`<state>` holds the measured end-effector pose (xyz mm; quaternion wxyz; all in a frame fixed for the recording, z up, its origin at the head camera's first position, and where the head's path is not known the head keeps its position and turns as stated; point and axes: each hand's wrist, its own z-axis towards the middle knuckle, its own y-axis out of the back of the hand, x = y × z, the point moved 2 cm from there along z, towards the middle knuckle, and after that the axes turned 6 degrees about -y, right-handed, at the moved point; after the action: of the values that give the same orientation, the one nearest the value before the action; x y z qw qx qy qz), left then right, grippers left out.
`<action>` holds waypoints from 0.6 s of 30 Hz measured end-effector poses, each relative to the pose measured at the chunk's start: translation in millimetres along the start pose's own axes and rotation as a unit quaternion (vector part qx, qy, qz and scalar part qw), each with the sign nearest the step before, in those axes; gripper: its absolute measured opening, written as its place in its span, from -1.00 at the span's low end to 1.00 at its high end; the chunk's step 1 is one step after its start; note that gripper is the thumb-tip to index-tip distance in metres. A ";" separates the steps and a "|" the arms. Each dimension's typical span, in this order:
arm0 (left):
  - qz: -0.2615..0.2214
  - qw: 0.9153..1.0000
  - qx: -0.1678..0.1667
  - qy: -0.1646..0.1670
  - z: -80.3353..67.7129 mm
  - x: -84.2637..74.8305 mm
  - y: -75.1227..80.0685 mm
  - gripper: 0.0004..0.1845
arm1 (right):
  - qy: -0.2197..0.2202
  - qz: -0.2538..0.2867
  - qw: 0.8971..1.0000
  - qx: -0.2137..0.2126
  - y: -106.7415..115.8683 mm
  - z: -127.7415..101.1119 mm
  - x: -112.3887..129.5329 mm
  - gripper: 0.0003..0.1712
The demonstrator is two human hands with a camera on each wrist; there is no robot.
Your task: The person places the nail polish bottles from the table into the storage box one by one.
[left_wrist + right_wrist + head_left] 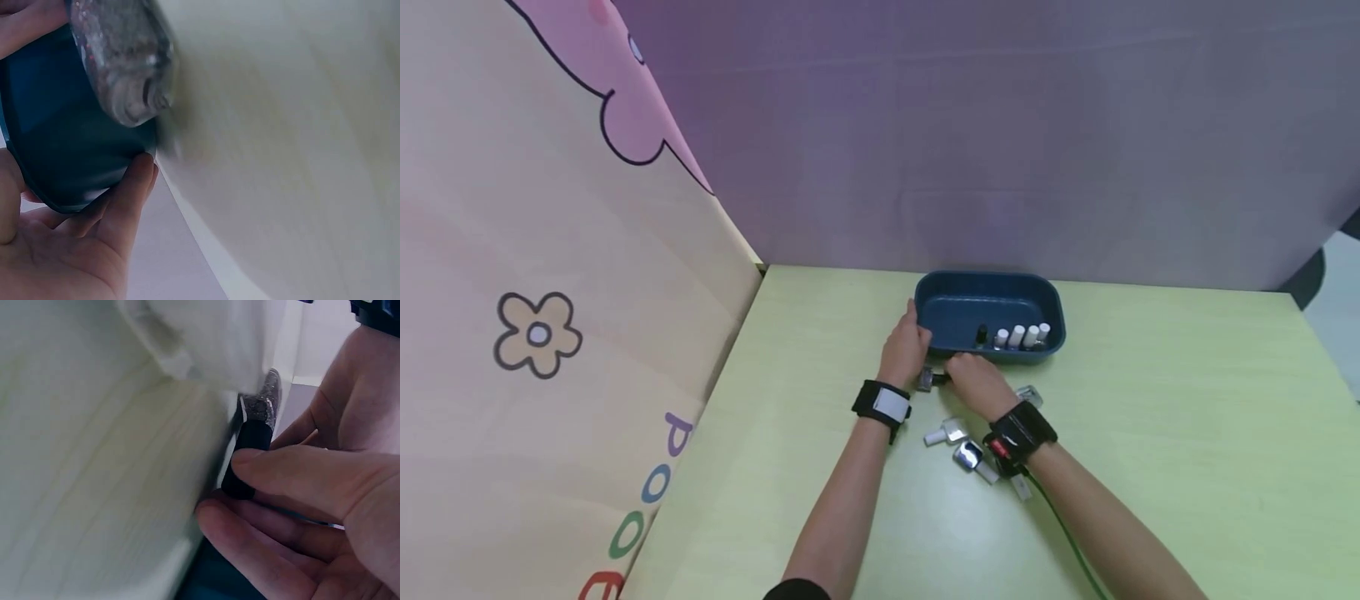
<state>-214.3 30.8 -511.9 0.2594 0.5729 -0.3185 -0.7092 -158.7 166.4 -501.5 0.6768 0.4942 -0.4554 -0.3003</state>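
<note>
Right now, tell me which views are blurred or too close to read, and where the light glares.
Head view: sharp, evenly lit, with a pale sheen on the table by the loose bottles. Left wrist view: very close, the glittery bottle soft and the tabletop smeared. Right wrist view: tabletop blurred, only the black cap and thumb crisp.

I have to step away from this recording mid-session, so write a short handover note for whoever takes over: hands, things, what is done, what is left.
Left hand: fingers on the left end of the blue tray, holding it steady.
Right hand: pinches the black cap of a glittery nail polish bottle, just in front of the tray.
Done: five bottles stand in a row in the tray's front right part, one with a black cap, four white.
Left: the bottle in hand, plus loose bottles lying on the green table by the right wrist; their exact count is unclear, since the wrist partly hides them.
</note>
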 end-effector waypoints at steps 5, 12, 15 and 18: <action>0.000 1.000 -0.001 -0.003 -1.4 -0.2 1.7 -0.28 | -0.004 0.017 1.000 0.002 3.7 -2.3 0.9 -0.92; -0.005 1.000 0.000 -0.004 -2.3 -1.4 2.9 -0.28 | -0.011 0.039 0.999 0.020 13.6 -6.4 1.9 -0.92; -0.003 1.000 0.001 -0.003 -2.7 -1.3 2.9 -0.28 | -0.012 0.059 0.998 0.023 17.7 -8.3 1.9 -0.85; -0.006 1.000 0.003 -0.001 -2.7 -1.0 2.7 -0.27 | -0.016 0.072 0.997 0.016 22.8 -10.3 1.8 -0.83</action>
<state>-211.4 29.3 -509.6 0.2531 0.5747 -0.3175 -0.7105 -149.6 176.5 -480.4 0.6813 0.4661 -0.5055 -0.2512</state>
